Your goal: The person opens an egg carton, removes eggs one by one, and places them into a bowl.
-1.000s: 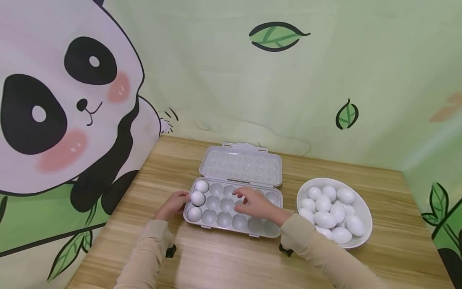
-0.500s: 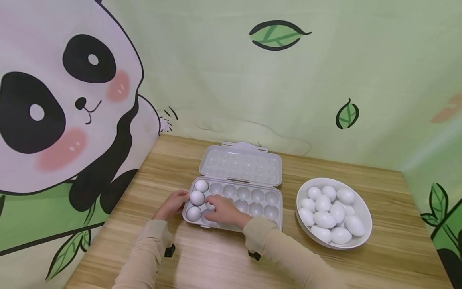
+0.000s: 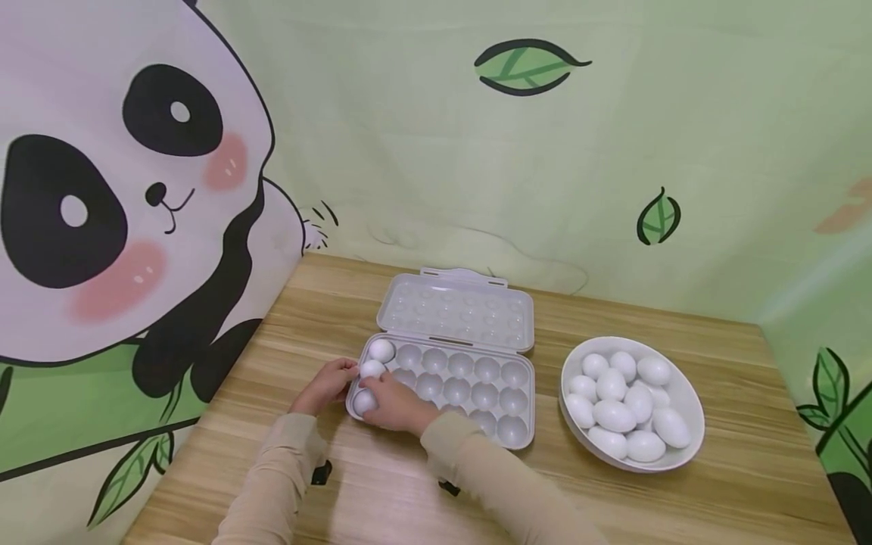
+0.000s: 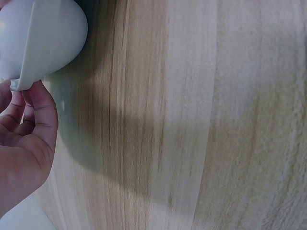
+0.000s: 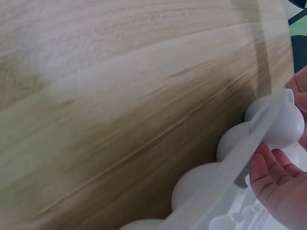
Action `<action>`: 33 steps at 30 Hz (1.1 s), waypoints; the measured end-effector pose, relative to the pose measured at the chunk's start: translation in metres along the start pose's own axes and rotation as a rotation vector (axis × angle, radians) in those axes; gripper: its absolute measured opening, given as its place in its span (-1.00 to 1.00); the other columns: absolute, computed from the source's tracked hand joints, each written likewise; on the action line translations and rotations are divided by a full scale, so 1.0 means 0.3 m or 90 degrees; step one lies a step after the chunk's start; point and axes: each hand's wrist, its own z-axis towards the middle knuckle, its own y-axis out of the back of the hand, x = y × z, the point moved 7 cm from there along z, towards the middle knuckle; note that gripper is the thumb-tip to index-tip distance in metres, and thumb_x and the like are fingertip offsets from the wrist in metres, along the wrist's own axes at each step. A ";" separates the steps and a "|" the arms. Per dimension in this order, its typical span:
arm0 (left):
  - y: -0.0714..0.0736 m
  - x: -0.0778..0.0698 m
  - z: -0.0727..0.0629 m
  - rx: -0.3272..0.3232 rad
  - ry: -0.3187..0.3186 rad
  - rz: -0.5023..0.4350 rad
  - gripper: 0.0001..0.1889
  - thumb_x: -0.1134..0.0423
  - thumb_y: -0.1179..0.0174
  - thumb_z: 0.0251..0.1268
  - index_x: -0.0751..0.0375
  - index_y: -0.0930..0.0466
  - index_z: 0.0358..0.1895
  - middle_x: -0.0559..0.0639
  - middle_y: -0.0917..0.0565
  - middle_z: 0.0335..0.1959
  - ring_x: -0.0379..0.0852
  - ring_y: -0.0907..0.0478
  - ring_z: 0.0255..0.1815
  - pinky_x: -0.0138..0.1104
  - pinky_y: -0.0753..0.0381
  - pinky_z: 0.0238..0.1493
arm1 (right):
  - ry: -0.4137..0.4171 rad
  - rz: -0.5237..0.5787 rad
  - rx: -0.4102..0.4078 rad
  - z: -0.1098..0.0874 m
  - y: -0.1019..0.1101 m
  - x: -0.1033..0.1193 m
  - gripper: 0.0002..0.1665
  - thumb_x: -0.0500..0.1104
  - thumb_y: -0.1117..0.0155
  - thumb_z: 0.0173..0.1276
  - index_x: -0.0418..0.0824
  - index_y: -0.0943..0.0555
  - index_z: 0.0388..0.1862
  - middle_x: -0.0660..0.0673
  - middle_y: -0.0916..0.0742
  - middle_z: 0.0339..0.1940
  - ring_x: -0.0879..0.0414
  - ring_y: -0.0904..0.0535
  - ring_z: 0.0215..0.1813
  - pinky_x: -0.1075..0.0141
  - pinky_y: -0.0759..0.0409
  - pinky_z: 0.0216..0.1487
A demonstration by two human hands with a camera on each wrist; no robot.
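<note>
A pale plastic egg carton (image 3: 484, 395) lies with its lid (image 3: 454, 309) folded back behind it. Three white eggs fill its leftmost column: a back egg (image 3: 381, 350), a middle egg (image 3: 372, 369) and a front egg (image 3: 364, 402). My left hand (image 3: 328, 386) pinches the carton's left edge; in the left wrist view its thumb and fingers meet at the rim (image 4: 29, 38). The right hand (image 3: 402, 406) reaches over the carton's left part, thumb and fingers around the front egg. In the right wrist view, fingertips of that hand (image 5: 283, 184) meet an egg (image 5: 284, 128) inside the rim.
To the carton's right stands a white bowl (image 3: 684, 393) heaped with several white eggs (image 3: 615, 415). Both stand on a wood-grain table (image 3: 381, 499). Behind rises a green wall hanging (image 3: 409, 136) with a panda (image 3: 204, 219) at left and painted leaves.
The right hand has moved left across the carton, from above its middle cups to the front egg in the left column. My left hand has stayed at the carton's left edge.
</note>
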 end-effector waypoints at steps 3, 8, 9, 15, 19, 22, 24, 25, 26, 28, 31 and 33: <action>0.002 0.000 -0.001 -0.001 0.001 -0.010 -0.68 0.05 0.02 0.27 0.23 -0.41 -0.10 0.08 -0.55 -0.29 -0.08 -0.54 -0.33 -0.21 -0.56 -0.38 | 0.000 -0.011 -0.005 0.006 -0.007 0.006 -0.49 -0.07 -0.24 0.04 -0.13 -0.42 0.01 -0.19 -0.50 -0.12 0.13 -0.44 -0.25 0.39 -0.44 -0.28; -0.001 -0.013 -0.016 -0.004 0.008 -0.025 -0.70 0.03 -0.01 0.24 0.19 -0.43 -0.12 0.06 -0.56 -0.32 -0.09 -0.55 -0.36 -0.21 -0.56 -0.38 | -0.010 -0.033 -0.018 0.011 -0.008 0.008 -0.53 -0.07 -0.26 0.03 -0.12 -0.45 -0.03 -0.17 -0.50 -0.16 0.14 -0.44 -0.32 0.39 -0.43 -0.34; -0.001 -0.015 -0.018 0.005 0.002 -0.023 -0.69 0.04 0.01 0.26 0.21 -0.42 -0.11 0.07 -0.56 -0.32 -0.09 -0.55 -0.35 -0.21 -0.56 -0.38 | -0.012 -0.037 -0.023 0.012 -0.008 0.009 -0.53 -0.07 -0.26 0.02 -0.12 -0.46 -0.04 -0.16 -0.50 -0.17 0.14 -0.45 -0.34 0.39 -0.43 -0.36; 0.030 0.076 0.060 -0.004 0.020 -0.005 -0.65 0.03 -0.02 0.23 0.21 -0.41 -0.08 0.05 -0.56 -0.27 -0.09 -0.55 -0.32 -0.20 -0.56 -0.38 | -0.034 -0.039 -0.059 0.016 -0.009 0.008 -0.58 -0.07 -0.26 0.03 -0.17 -0.48 -0.11 -0.17 -0.52 -0.19 0.07 -0.49 -0.37 0.33 -0.46 -0.39; 0.086 0.254 0.198 -0.038 0.050 -0.022 -0.56 -0.06 -0.15 0.08 0.17 -0.41 -0.08 0.05 -0.56 -0.21 -0.08 -0.56 -0.29 -0.19 -0.57 -0.37 | -0.060 -0.029 -0.074 0.016 -0.012 0.000 -0.56 -0.05 -0.28 0.02 -0.19 -0.48 -0.11 -0.18 -0.55 -0.20 0.02 -0.53 -0.34 0.30 -0.47 -0.37; 0.126 0.386 0.303 -0.050 0.065 -0.036 -0.49 -0.12 -0.20 -0.01 0.13 -0.42 -0.06 0.10 -0.55 -0.15 -0.02 -0.57 -0.25 -0.14 -0.57 -0.35 | -0.073 -0.026 -0.076 0.016 -0.015 -0.004 -0.54 -0.05 -0.29 0.02 -0.19 -0.48 -0.09 -0.20 -0.56 -0.20 0.00 -0.54 -0.32 0.28 -0.48 -0.37; 0.146 0.447 0.355 -0.046 0.066 -0.043 -0.47 -0.15 -0.21 -0.05 0.10 -0.42 -0.06 0.11 -0.55 -0.13 0.00 -0.57 -0.23 -0.13 -0.57 -0.35 | -0.081 -0.033 -0.075 0.019 -0.018 -0.006 -0.52 -0.04 -0.28 0.02 -0.20 -0.47 -0.07 -0.21 -0.56 -0.20 -0.01 -0.54 -0.32 0.27 -0.48 -0.37; 0.152 0.463 0.368 -0.044 0.064 -0.047 -0.47 -0.15 -0.21 -0.06 0.10 -0.43 -0.06 0.12 -0.55 -0.13 0.00 -0.57 -0.23 -0.13 -0.57 -0.35 | -0.087 -0.039 -0.072 0.021 -0.023 -0.008 -0.51 -0.03 -0.27 0.04 -0.20 -0.46 -0.06 -0.21 -0.55 -0.19 -0.01 -0.54 -0.32 0.27 -0.48 -0.38; 0.153 0.467 0.371 -0.042 0.067 -0.052 -0.49 -0.14 -0.22 -0.06 0.08 -0.43 -0.07 0.11 -0.55 -0.14 0.01 -0.57 -0.23 -0.12 -0.57 -0.35 | -0.092 -0.047 -0.068 0.023 -0.028 -0.010 -0.52 -0.03 -0.26 0.05 -0.21 -0.46 -0.07 -0.21 -0.54 -0.18 -0.01 -0.54 -0.33 0.27 -0.48 -0.40; 0.142 0.428 0.340 -0.050 0.075 -0.049 -0.53 -0.11 -0.21 -0.02 0.08 -0.44 -0.08 0.10 -0.55 -0.14 -0.01 -0.56 -0.23 -0.13 -0.57 -0.34 | -0.105 -0.059 -0.059 0.027 -0.038 -0.013 -0.53 -0.02 -0.24 0.08 -0.23 -0.45 -0.07 -0.22 -0.52 -0.17 -0.01 -0.54 -0.36 0.26 -0.48 -0.45; 0.126 0.375 0.293 -0.058 0.084 -0.047 -0.56 -0.07 -0.20 0.01 0.09 -0.44 -0.09 0.10 -0.55 -0.14 -0.01 -0.55 -0.22 -0.14 -0.57 -0.33 | -0.112 -0.080 -0.046 0.027 -0.049 -0.012 -0.55 -0.01 -0.22 0.11 -0.26 -0.45 -0.10 -0.22 -0.49 -0.16 -0.02 -0.53 -0.40 0.26 -0.47 -0.51; 0.121 0.354 0.275 -0.064 0.088 -0.039 -0.57 -0.07 -0.19 0.02 0.09 -0.44 -0.08 0.10 -0.55 -0.13 -0.02 -0.55 -0.21 -0.15 -0.57 -0.32 | -0.110 -0.086 -0.044 0.024 -0.050 -0.010 -0.55 -0.01 -0.21 0.13 -0.27 -0.44 -0.10 -0.22 -0.48 -0.15 -0.02 -0.53 -0.41 0.25 -0.48 -0.50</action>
